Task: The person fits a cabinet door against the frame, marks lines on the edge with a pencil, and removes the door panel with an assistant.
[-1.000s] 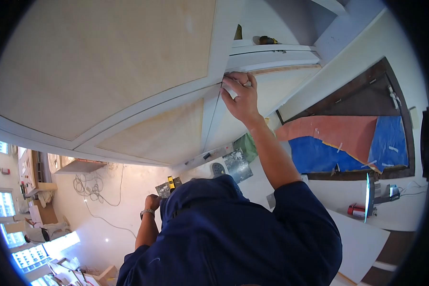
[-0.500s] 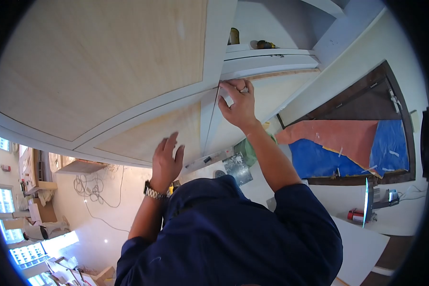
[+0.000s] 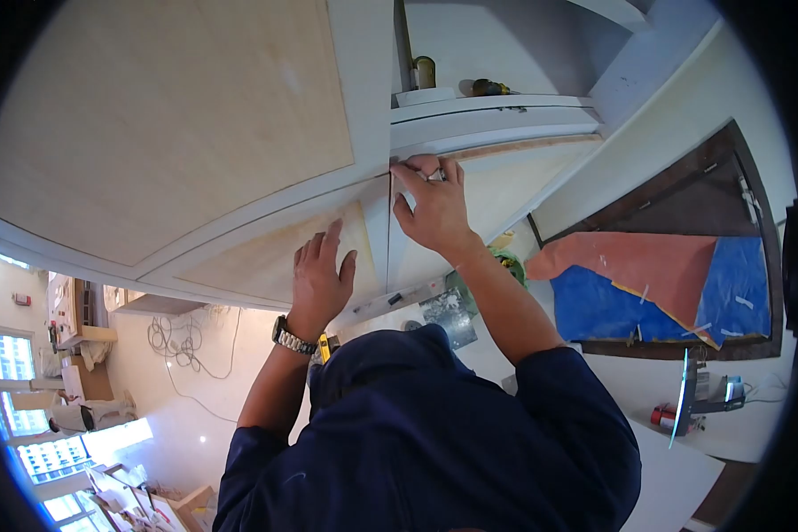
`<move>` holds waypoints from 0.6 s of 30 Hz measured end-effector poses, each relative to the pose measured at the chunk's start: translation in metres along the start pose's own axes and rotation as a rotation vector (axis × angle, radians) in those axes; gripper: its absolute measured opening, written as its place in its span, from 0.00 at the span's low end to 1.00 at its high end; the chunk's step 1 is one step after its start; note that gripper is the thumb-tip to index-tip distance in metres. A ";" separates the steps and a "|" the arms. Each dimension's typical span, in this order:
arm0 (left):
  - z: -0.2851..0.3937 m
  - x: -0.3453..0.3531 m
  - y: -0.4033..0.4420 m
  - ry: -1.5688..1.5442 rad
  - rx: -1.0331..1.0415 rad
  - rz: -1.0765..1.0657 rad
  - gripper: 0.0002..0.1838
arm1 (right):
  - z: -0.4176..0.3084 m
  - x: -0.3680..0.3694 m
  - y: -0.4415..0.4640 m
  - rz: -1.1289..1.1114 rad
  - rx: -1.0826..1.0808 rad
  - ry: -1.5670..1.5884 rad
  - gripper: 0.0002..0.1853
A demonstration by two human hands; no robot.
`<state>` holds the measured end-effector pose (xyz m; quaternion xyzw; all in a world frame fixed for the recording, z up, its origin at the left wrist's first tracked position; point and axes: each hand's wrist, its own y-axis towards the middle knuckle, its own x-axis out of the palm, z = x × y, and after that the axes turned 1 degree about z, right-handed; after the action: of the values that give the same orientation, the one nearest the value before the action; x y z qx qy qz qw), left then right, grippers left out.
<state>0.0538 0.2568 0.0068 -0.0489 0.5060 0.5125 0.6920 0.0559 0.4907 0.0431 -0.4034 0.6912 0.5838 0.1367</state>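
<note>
My right hand (image 3: 436, 206) is at the upper corner of the lower right cabinet door (image 3: 505, 182). Its fingers curl at the door's top edge beside the narrow gap between the two lower doors, with the thumb lower down. A ring shows on one finger. My left hand (image 3: 321, 279), with a metal-banded watch (image 3: 293, 335) at the wrist, is raised with fingers apart and holds nothing. It is in front of the lower left cabinet door (image 3: 266, 253); whether it touches the panel I cannot tell. Above is a large pale wood door (image 3: 186, 124) with a white frame.
An open shelf above holds a yellow-and-black tool (image 3: 489, 88) and a roll-like object (image 3: 424, 71). At right, red and blue sheeting (image 3: 629, 266) covers part of a dark-framed door. A tangled cable (image 3: 177, 341) lies on the floor at left. Another person (image 3: 89, 415) is far left.
My view has shifted a little to the right. My right hand stays at the door corner, its fingers slightly more bent at the edge. The left hand has risen slightly along the panel.
</note>
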 end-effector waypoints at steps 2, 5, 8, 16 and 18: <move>0.009 -0.001 0.002 0.019 0.027 -0.015 0.30 | -0.001 0.000 0.000 0.021 -0.013 -0.002 0.25; 0.026 -0.003 0.009 0.056 0.067 -0.055 0.31 | 0.000 0.000 -0.005 0.050 -0.032 0.013 0.25; 0.036 0.003 0.019 0.132 0.105 -0.117 0.31 | 0.004 -0.001 -0.013 0.074 -0.053 0.040 0.25; 0.042 0.017 0.065 0.420 0.224 -0.291 0.34 | 0.003 -0.016 -0.027 0.076 -0.054 0.081 0.26; 0.049 0.019 0.075 0.507 0.207 -0.379 0.34 | 0.004 -0.019 -0.032 0.080 -0.049 0.081 0.26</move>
<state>0.0278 0.3332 0.0497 -0.1975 0.6935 0.2919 0.6284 0.0896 0.5015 0.0321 -0.4023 0.6971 0.5886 0.0753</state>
